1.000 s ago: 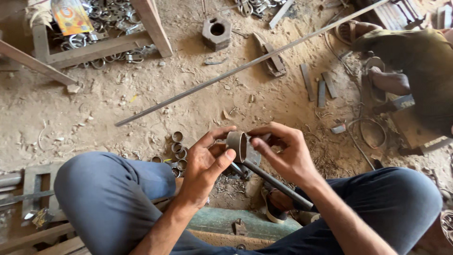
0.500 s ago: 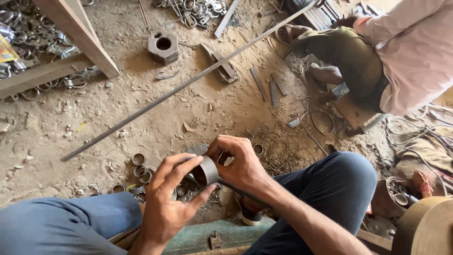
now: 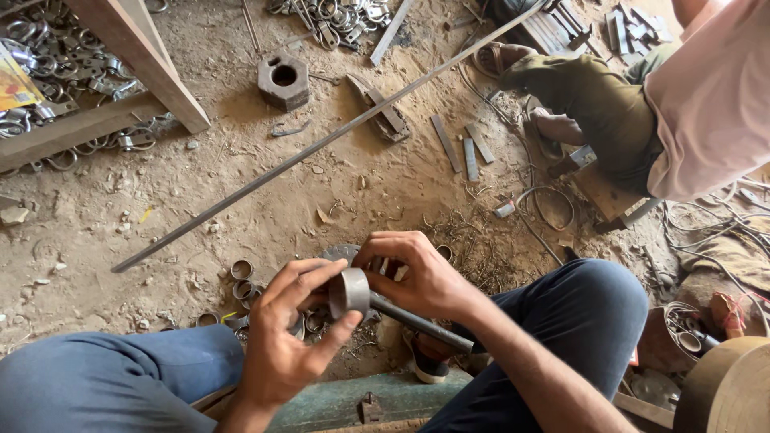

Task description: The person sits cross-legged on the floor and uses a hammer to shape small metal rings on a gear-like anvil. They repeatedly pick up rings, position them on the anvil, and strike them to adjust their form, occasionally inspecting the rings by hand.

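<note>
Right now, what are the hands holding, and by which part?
Both hands grip a short metal ring seated on a dark metal rod: the left hand pinches the ring's rim, the right hand covers the ring-rod joint.

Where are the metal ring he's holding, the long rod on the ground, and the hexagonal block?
metal ring (image 3: 350, 292), head view, outer face.
long rod (image 3: 321, 144), head view, mid-length.
hexagonal block (image 3: 268, 90), head view, left side face.

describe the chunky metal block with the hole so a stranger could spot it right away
Start at the slanted wooden beam top left. On the dirt just right of it sits the metal block. Unlike the thin rings and flat strips around, it is thick, many-sided, with one big round hole.
</note>
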